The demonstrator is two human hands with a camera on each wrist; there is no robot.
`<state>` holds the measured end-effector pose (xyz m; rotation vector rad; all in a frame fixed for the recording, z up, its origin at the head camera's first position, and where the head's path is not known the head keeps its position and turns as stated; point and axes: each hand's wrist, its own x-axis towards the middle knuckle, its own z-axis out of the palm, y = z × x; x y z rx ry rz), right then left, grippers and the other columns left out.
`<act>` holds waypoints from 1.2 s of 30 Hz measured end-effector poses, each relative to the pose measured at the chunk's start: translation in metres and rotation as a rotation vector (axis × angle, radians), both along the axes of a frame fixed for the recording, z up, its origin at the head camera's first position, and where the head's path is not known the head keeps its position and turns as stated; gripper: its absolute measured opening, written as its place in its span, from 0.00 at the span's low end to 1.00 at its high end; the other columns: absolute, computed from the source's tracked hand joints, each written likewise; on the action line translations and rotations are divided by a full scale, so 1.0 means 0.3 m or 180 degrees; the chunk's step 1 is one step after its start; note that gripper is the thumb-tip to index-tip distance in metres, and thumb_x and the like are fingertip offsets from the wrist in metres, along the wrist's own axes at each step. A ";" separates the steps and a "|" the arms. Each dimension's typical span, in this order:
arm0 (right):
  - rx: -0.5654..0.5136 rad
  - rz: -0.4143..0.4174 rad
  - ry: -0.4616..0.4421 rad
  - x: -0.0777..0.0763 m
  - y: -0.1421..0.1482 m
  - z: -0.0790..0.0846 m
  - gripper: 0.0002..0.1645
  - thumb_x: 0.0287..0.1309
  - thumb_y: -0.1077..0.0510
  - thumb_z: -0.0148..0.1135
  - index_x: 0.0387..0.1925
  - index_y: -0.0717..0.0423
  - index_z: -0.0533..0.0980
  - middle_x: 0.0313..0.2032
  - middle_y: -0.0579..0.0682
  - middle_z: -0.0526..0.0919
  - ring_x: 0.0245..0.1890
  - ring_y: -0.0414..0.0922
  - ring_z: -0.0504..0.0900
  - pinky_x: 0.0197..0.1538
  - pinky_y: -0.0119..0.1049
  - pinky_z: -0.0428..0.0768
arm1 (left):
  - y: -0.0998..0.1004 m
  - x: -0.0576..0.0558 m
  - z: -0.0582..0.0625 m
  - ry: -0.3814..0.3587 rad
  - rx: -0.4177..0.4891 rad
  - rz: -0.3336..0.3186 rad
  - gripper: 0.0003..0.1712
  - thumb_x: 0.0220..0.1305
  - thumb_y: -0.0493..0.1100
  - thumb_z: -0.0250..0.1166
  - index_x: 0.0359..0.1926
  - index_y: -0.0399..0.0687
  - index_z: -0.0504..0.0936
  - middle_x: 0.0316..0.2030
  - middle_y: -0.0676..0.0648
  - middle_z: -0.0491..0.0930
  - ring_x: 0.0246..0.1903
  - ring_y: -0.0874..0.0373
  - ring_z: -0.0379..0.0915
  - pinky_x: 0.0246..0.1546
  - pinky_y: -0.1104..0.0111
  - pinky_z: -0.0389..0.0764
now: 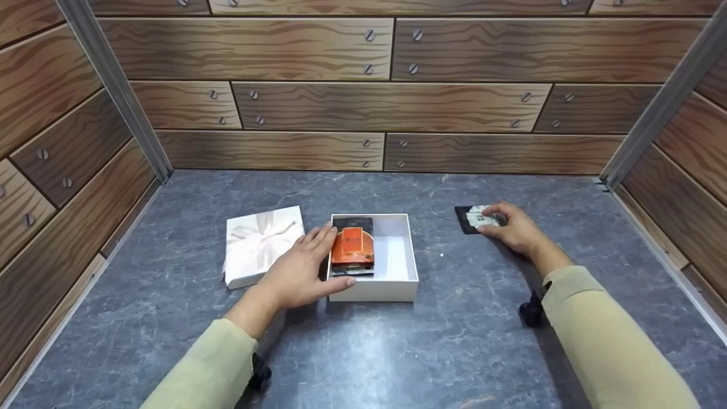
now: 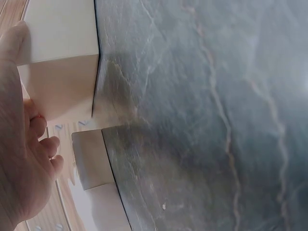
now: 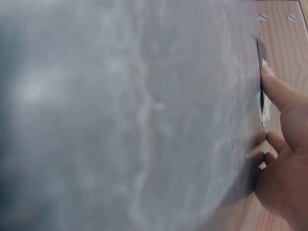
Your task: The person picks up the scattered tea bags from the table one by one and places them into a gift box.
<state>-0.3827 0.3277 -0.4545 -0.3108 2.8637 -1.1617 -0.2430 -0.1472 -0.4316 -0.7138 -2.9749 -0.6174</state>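
Observation:
A white open box stands on the table and contains a black-and-orange packet along its left side. My left hand rests against the left side of this box, fingers stretched along the rim and thumb over the front edge. The left wrist view shows the same hand beside the box's pale walls. To the right, a small flat black-and-silver packet lies on the table. Thumb and fingers of my right hand pinch its right part. In the right wrist view the packet appears edge-on by the thumb.
A white box lid with a ribbon bow lies left of the box, close to my left hand. The grey marbled table is bounded by wood-patterned walls at the back and sides.

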 end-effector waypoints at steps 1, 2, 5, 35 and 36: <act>0.0024 -0.0023 -0.0048 0.002 -0.002 0.001 0.39 0.69 0.54 0.72 0.72 0.68 0.68 0.76 0.76 0.59 0.78 0.72 0.54 0.79 0.65 0.52 | -0.001 0.000 0.000 -0.0004 -0.0004 0.0007 0.67 0.64 0.83 0.57 0.85 0.43 0.50 0.84 0.43 0.49 0.82 0.40 0.45 0.81 0.49 0.48; 0.0064 -0.0032 -0.0090 0.005 -0.005 0.003 0.43 0.69 0.52 0.72 0.75 0.67 0.64 0.77 0.75 0.57 0.78 0.72 0.53 0.79 0.65 0.51 | -0.001 0.001 0.001 0.0000 -0.0004 0.0009 0.67 0.64 0.83 0.57 0.85 0.43 0.50 0.84 0.43 0.49 0.82 0.39 0.44 0.81 0.49 0.48; 0.0174 -0.0015 -0.0161 0.012 -0.011 0.007 0.52 0.70 0.50 0.71 0.81 0.67 0.55 0.79 0.74 0.54 0.79 0.71 0.50 0.79 0.66 0.50 | -0.002 0.001 0.002 0.0009 -0.0014 0.0009 0.67 0.63 0.83 0.57 0.85 0.42 0.50 0.84 0.43 0.49 0.82 0.39 0.45 0.81 0.49 0.48; -0.1110 -0.0610 0.0165 0.119 -0.070 -0.001 0.34 0.69 0.66 0.69 0.70 0.72 0.66 0.45 0.59 0.85 0.34 0.32 0.79 0.36 0.24 0.79 | 0.002 0.000 0.006 -0.0010 -0.0001 -0.0037 0.67 0.64 0.83 0.56 0.85 0.41 0.51 0.83 0.40 0.50 0.81 0.37 0.45 0.81 0.46 0.49; -0.1232 -0.0633 0.0143 0.121 -0.073 0.008 0.37 0.69 0.67 0.68 0.74 0.70 0.63 0.46 0.60 0.84 0.35 0.32 0.80 0.36 0.25 0.80 | 0.002 0.000 0.005 -0.0018 -0.0005 -0.0039 0.67 0.64 0.83 0.56 0.85 0.41 0.51 0.84 0.41 0.50 0.82 0.37 0.45 0.81 0.47 0.49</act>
